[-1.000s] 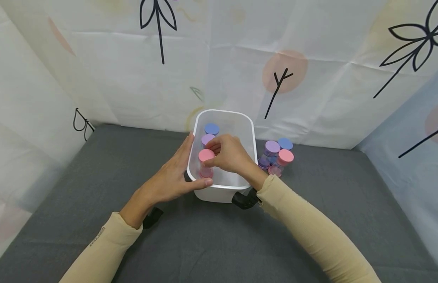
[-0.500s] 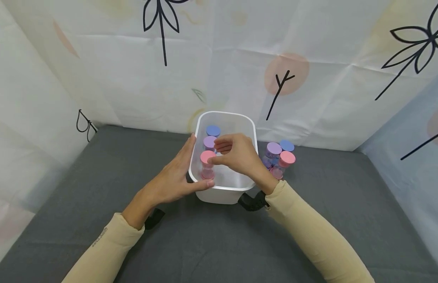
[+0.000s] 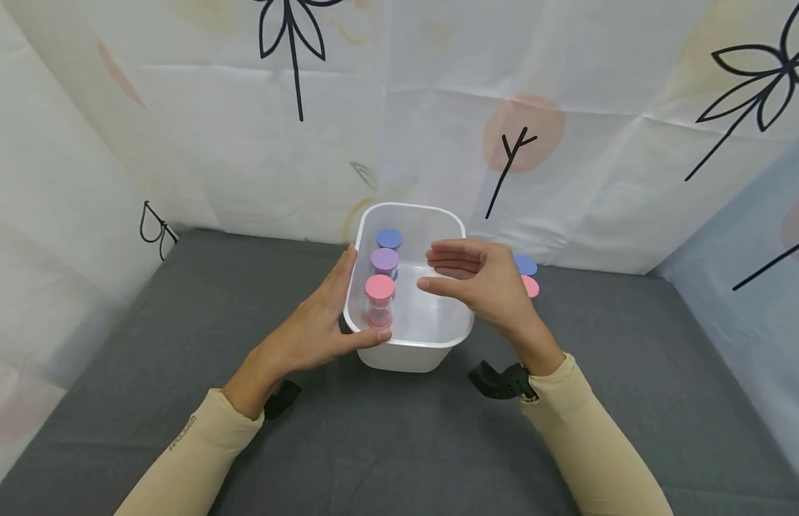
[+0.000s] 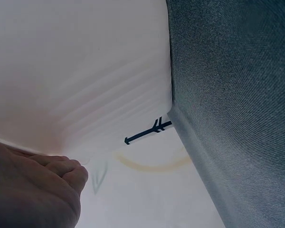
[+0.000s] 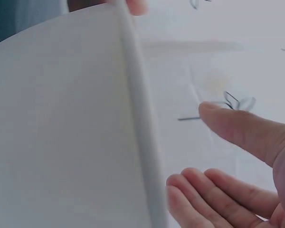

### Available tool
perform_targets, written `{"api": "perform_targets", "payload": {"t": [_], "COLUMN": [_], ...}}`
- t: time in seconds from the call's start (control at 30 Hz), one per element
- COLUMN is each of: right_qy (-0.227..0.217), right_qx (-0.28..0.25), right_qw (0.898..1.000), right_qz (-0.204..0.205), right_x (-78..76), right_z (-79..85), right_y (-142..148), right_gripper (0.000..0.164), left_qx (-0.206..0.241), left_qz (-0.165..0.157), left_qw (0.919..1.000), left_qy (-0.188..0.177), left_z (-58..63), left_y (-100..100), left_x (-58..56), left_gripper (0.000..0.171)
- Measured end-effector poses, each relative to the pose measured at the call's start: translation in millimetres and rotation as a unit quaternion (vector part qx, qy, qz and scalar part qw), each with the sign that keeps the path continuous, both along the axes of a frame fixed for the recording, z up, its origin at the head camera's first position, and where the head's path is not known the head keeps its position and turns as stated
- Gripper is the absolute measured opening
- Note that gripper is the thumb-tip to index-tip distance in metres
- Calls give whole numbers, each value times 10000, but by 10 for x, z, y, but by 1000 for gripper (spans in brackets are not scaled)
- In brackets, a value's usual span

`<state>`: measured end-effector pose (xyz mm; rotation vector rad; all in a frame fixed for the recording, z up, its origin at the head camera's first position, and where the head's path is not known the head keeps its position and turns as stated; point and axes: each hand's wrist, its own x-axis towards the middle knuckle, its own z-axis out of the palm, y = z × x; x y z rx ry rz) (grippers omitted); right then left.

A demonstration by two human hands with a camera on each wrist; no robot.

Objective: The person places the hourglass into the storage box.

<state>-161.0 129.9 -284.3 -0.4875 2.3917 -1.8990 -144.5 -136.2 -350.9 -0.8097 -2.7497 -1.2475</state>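
Inside the white bin (image 3: 415, 345), we reckon pink timer (image 3: 380, 304), purple timer (image 3: 385, 259) and blue timer (image 3: 389, 238) are done, leaving a blue-capped one (image 3: 527, 265) and pink-capped one (image 3: 532, 287) peeking past our empty, thumb-apart right hand (image 3: 486, 279), left hand (image 3: 318, 315) spread against the bin.

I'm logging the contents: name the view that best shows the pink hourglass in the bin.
Head view: there the pink hourglass stands in the white bin, seen almost whole. Neither wrist view shows any of it; both face the bin's wall.
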Motion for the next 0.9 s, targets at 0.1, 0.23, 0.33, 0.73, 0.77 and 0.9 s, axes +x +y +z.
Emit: {"api": "perform_targets", "payload": {"t": [0.1,0.23,0.33,0.73,0.77,0.9], "right_qy": [-8,47,48,247,253,420], "right_qx": [-331,-657,-864,-1172,-1207,-1348], "right_qw": [9994,9975,9955,9911,9904,9866], "right_qz": [-86,-253,-393,-580,-630,-812], "right_x": [62,125,157,152,140,79], "right_z": [-18,-44,-68,-138,-142,-178], "right_y": [115,259,354,612,643,786], "right_gripper": [56,55,54,49,48,44], "left_qx": [4,-3,6,-9,-12,-6], "left_qz": [-1,-10,-23,-11,-15,-15], "left_qw": [10000,10000,10000,10000,10000,10000], "left_qy": [18,57,88,42,49,84], "left_z": [-3,-7,-6,3,4,4], "left_y": [-1,-3,-4,-1,-1,-2], "left_x": [3,4,3,5,4,0], "left_gripper": [120,119,120,121,120,120]}}
